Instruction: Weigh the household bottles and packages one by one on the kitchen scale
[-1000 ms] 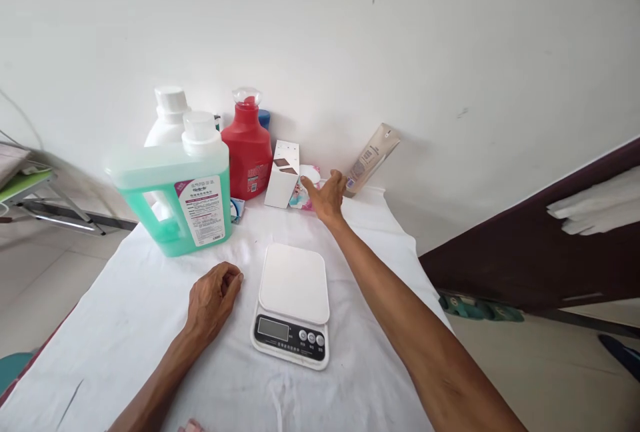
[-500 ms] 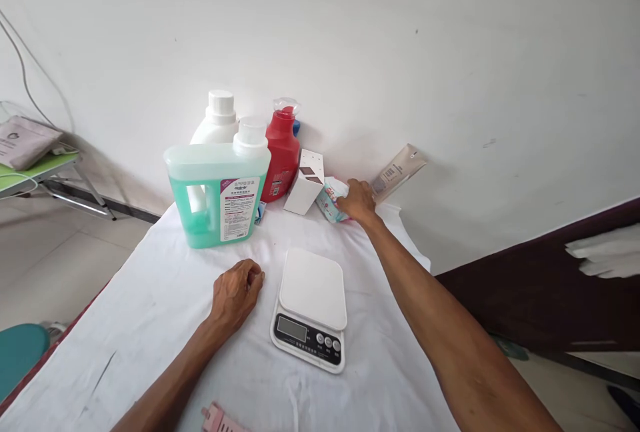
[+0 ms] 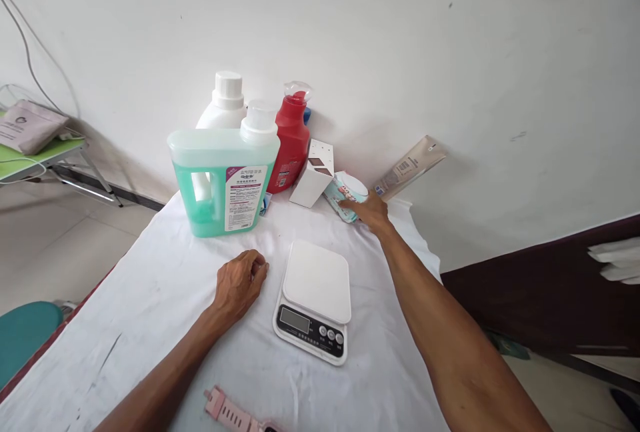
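Observation:
At the back of the table my right hand (image 3: pixel 373 210) grips a pack of wet wipes (image 3: pixel 345 199), light blue with a white lid. My thumb lies across its front; the other fingers are mostly hidden behind it. My left hand (image 3: pixel 241 279) rests on the cloth with its fingers curled in, and nothing shows in it. Between my forearms lies a white digital kitchen scale (image 3: pixel 317 282), its plate bare and its display blank. Left of the wipes leans a white box (image 3: pixel 313 179) with cut-outs. A beige packet (image 3: pixel 410 169) leans against the wall beyond my right hand.
A green detergent jug (image 3: pixel 215 185) stands at the back left, before a white bottle (image 3: pixel 227 99) and a red bottle (image 3: pixel 293 145). Near the front edge lies a pink watch (image 3: pixel 235 412). A teal stool (image 3: pixel 30 339) is at the left, and the wall (image 3: pixel 360 39) is behind.
My right hand has shifted slightly on the wipes, and the pack's white lid shows more now. The view has tilted a little, bringing more of the pink watch into sight. My left hand stays put.

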The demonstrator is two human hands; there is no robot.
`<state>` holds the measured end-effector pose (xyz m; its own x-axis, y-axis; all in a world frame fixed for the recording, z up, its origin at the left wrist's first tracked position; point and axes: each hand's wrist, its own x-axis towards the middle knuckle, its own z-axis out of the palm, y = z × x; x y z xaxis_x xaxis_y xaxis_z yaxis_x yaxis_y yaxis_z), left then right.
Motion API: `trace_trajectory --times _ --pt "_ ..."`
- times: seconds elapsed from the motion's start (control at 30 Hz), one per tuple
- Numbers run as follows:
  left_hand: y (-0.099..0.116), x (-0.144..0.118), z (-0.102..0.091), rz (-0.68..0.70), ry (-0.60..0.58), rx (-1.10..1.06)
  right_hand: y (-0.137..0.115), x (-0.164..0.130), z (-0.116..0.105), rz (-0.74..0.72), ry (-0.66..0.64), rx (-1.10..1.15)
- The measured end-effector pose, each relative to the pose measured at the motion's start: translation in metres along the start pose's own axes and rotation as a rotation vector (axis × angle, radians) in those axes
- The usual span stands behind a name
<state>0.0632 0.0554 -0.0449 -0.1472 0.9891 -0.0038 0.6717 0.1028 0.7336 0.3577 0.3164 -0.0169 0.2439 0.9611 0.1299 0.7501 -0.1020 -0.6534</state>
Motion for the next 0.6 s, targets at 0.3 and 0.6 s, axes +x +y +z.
trace_trajectory --times 0.3,0.6 --pt "0.000 -0.002 -0.002 0.006 0.001 0.010 0.010 -0.084 -0.069 0.240 -0.061 0.401" --pt "0.003 -0.004 -0.007 -0.002 -0.004 0.042 -0.032 -0.210 -0.127 -0.126 -0.341 0.186"
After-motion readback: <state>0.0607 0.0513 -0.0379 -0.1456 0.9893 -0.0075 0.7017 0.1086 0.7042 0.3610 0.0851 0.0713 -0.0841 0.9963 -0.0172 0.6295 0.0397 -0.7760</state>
